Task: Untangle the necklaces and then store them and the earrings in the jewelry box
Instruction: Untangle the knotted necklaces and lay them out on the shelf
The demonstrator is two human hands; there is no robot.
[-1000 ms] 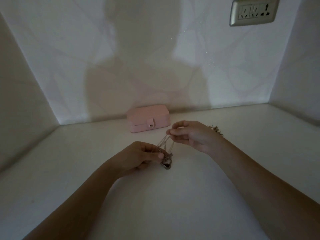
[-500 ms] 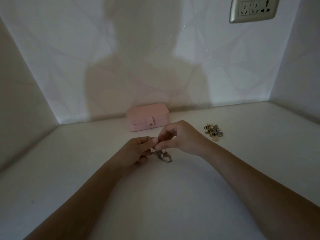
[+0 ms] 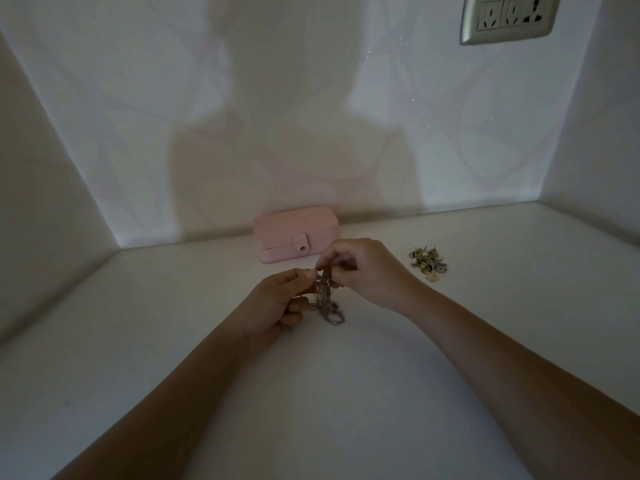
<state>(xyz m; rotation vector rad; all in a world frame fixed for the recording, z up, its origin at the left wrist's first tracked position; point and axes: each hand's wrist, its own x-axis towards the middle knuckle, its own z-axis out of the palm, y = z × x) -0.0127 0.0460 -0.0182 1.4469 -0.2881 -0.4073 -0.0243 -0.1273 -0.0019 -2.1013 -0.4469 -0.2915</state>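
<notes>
A tangled bunch of necklaces [image 3: 325,299] is pinched at its top between the fingertips of the left hand [image 3: 277,303] and the right hand [image 3: 363,271], both with fingers curled round the chains, while the lower end of the tangle is seen trailing down to the white tabletop [image 3: 346,393]. The closed pink jewelry box [image 3: 296,233] is set at the back of the tabletop against the wall, just behind the hands. A small heap of earrings [image 3: 428,262] is laid to the right of the right hand, apart from it.
</notes>
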